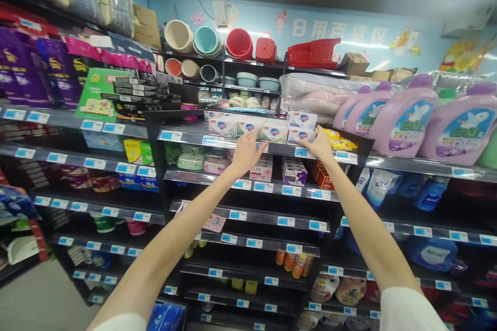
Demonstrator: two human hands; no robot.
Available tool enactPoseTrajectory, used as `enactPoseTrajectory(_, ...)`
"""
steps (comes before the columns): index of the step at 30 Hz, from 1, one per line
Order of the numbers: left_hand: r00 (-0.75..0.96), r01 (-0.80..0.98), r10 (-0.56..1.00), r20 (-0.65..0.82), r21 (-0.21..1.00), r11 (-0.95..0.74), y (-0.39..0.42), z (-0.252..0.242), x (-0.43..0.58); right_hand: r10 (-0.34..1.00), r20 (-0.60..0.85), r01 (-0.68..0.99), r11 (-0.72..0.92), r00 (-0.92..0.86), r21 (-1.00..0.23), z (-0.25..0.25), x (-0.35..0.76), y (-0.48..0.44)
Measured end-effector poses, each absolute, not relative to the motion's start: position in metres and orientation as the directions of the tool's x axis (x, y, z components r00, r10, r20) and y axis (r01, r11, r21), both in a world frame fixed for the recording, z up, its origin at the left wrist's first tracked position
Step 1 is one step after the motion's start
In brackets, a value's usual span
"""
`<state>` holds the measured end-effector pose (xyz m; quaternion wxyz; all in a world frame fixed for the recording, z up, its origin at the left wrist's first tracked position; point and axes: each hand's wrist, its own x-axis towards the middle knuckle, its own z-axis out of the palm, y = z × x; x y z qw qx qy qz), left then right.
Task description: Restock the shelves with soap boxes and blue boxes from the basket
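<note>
Both my arms reach up to a store shelf (217,140) that carries white soap boxes (248,126) with a blue shield logo. My left hand (245,152) rests its fingertips on the front of a white soap box (274,131), fingers extended and close together. My right hand (320,143) touches the lower of two stacked soap boxes (301,135) at the right end of the row, fingers laid over its front. Another box (302,119) sits on top. Neither hand has lifted a box.
Purple detergent jugs (404,119) stand on the shelf to the right. Below are LUX soap packs (294,171) and a red carton (320,174). Plastic basins (207,40) and red baskets (313,53) fill the top shelves. Purple and green packages (97,94) line the left shelves. Blue price tags edge every shelf.
</note>
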<state>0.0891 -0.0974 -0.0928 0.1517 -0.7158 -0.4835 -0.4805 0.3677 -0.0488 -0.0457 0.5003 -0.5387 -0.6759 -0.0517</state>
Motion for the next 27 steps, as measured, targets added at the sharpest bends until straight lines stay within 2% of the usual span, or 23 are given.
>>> enactPoseTrajectory(3, 0.04, 0.868, 0.6, 0.799, 0.27, -0.417, -0.078, -0.079, 0.107, 0.696, 0.715, 0.785, 0.408, 0.063, -0.466, -0.045, 0.369, -0.049)
enactPoseTrajectory(8, -0.038, 0.891, 0.576, 0.817, 0.289, -0.351, -0.069, -0.09, 0.118, 0.684, 0.728, 0.783, 0.423, 0.054, -0.456, -0.045, 0.367, -0.054)
enactPoseTrajectory(19, -0.051, 0.877, 0.575, 0.817, 0.312, -0.366, -0.064, -0.089, 0.116, 0.701, 0.711, 0.791, 0.399, 0.063, -0.464, -0.042, 0.362, -0.064)
enactPoseTrajectory(27, -0.016, 0.881, 0.565, 0.825, 0.279, -0.383, -0.057, -0.09, 0.114, 0.708, 0.701, 0.779, 0.392, 0.084, -0.489, -0.048, 0.364, -0.059)
